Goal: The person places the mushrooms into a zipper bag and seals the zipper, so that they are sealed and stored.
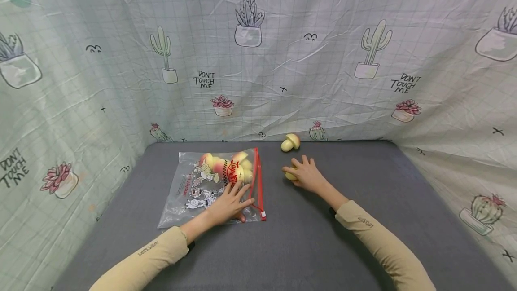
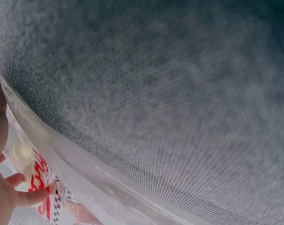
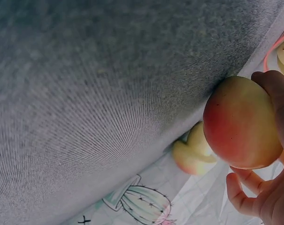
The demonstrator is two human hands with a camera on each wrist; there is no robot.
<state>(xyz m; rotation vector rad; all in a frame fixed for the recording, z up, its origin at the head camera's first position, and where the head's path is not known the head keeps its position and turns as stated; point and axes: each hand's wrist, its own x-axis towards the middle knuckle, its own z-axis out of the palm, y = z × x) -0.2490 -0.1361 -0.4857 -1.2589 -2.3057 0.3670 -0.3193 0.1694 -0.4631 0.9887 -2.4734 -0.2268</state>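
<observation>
A clear zip bag (image 1: pixel 173 201) with a red zip edge and printed cartoon figures lies flat, several yellow-and-red toy mushrooms (image 1: pixel 208 160) inside it. My left hand (image 1: pixel 226 205) rests on the bag near its zip edge, fingers spread; the left wrist view shows the fingers (image 2: pixel 31 197) over the red lettering. To the right of the bag, my right hand (image 1: pixel 308 176) holds a toy mushroom (image 3: pixel 242 124) by its rounded red-and-yellow cap, thumb on one side and fingers on the other. Its stem is hidden in the right wrist view. Another toy mushroom (image 1: pixel 291 143) lies behind that hand.
The grey tabletop (image 1: pixel 282 250) spreads beneath everything. A patterned cloth (image 1: pixel 282 57) with plant drawings hangs along the back edge and both sides. A small white zip slider (image 1: pixel 263 214) sits at the near end of the bag's zip.
</observation>
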